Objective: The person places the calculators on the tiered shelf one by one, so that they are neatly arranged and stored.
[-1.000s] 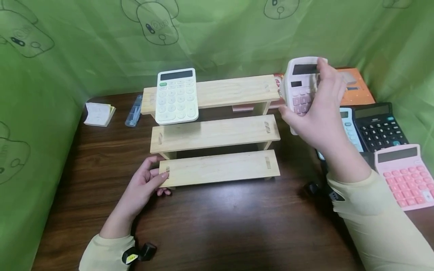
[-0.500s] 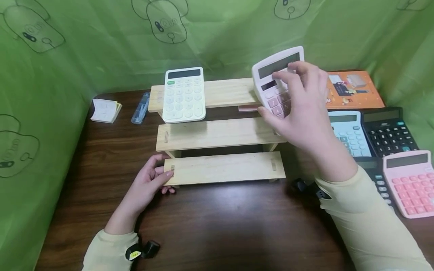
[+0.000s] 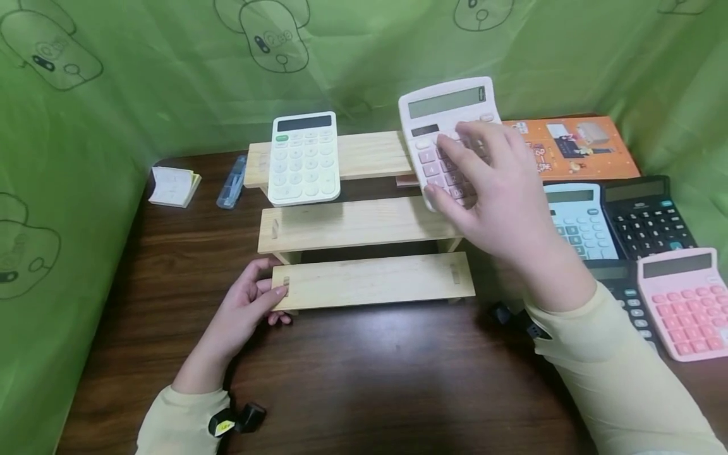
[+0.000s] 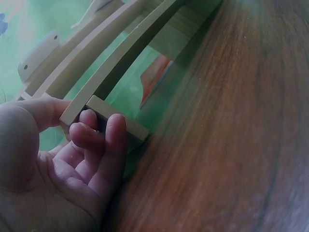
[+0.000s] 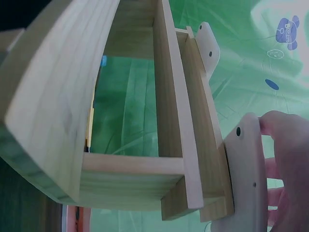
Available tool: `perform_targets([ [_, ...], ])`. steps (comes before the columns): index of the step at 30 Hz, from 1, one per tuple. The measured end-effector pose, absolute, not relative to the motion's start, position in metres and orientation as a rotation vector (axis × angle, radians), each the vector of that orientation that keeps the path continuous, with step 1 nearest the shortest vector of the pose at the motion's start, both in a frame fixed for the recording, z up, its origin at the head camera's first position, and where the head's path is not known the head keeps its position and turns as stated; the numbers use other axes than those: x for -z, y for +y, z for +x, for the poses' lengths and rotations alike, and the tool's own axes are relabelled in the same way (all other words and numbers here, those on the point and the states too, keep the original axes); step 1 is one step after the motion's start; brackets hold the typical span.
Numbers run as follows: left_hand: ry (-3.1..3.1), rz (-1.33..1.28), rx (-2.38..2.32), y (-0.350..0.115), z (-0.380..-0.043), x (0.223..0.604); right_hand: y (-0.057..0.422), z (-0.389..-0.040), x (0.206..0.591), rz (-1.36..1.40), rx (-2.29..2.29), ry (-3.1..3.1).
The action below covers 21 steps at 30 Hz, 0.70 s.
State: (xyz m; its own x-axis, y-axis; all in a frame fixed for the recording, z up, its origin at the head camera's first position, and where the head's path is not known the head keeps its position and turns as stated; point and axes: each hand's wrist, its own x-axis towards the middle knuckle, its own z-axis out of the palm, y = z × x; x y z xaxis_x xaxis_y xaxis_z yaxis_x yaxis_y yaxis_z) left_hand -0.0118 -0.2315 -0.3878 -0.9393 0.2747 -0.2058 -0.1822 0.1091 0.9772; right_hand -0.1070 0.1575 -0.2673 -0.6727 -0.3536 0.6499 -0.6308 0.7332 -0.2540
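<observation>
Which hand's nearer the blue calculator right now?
Right. The right hand is just left of the blue calculator, holding the lilac-keyed calculator; the left hand is farther off, at the bottom shelf's left end.

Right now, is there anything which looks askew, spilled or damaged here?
I see nothing spilled or damaged. The lilac-keyed calculator looks askew beside the straighter white calculator, but the right hand holds it. The paper pad looks slightly curled on top.

1. Over there the right hand [image 5: 292, 169] holds a pale calculator [image 5: 246, 179].
2. It's right beside the wooden rack [image 5: 181, 106]; whether they touch, I can't tell.
3. Farther along, a second calculator [image 5: 208, 46] leans at the rack.
4. Green cloth [image 5: 130, 101] shows behind.
</observation>
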Motion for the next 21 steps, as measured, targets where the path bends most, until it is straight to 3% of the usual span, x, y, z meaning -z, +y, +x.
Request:
perform_targets([
  [21,2.057,0.109,-1.896,-0.2314,-0.0127,0.3887,0.1519,-0.1056,0.2694,0.944,-0.685,-2.388],
])
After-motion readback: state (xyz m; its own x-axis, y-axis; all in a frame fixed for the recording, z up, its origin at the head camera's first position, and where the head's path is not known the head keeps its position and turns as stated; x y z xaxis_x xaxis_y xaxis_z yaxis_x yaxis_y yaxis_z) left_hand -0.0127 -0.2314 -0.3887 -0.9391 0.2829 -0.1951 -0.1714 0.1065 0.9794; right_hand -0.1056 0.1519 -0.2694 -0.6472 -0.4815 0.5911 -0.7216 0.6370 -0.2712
